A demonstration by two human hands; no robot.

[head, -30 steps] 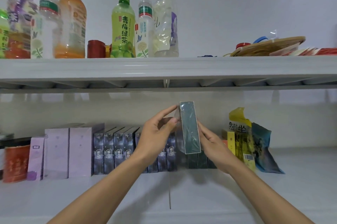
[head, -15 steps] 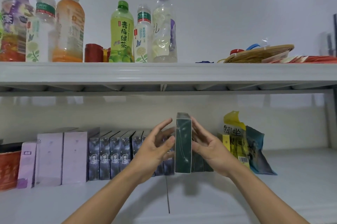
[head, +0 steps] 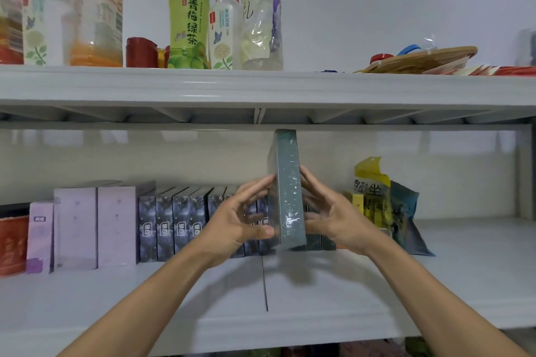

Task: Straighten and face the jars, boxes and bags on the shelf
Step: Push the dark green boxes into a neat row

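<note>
Centre of the frame: a dark green box [head: 288,191], wrapped in glossy film, stands upright with its narrow edge toward the camera, raised in front of the lower shelf [head: 319,292]; its top reaches almost to the underside of the upper shelf [head: 261,86]. The left hand [head: 240,223] and the right hand [head: 333,220] hold it between them, the grip of each clamped on a side face, fingertips high and thumbs low. No writing on the box can be read. Behind the hands, a row of dark blue boxes [head: 174,223] stands on the lower shelf, each with a small white square mark whose characters are too small to read; more dark green boxes [head: 320,237] stand just right of the held one. At lower left are pale purple boxes [head: 95,226] and a red canister [head: 11,243]. At right, a yellow bag [head: 371,191] with large dark Chinese characters leans against a blue bag [head: 406,217]. On the upper shelf, a green bottle [head: 188,17] reads 青梅绿茶; beside it are a clear bottle with a green band [head: 224,20], showing a butterfly and flower, a nearly empty clear bottle [head: 262,14], and, at upper left, an orange drink bottle [head: 97,8]. At upper right, a woven tray [head: 420,59] holds coloured caps.
</note>
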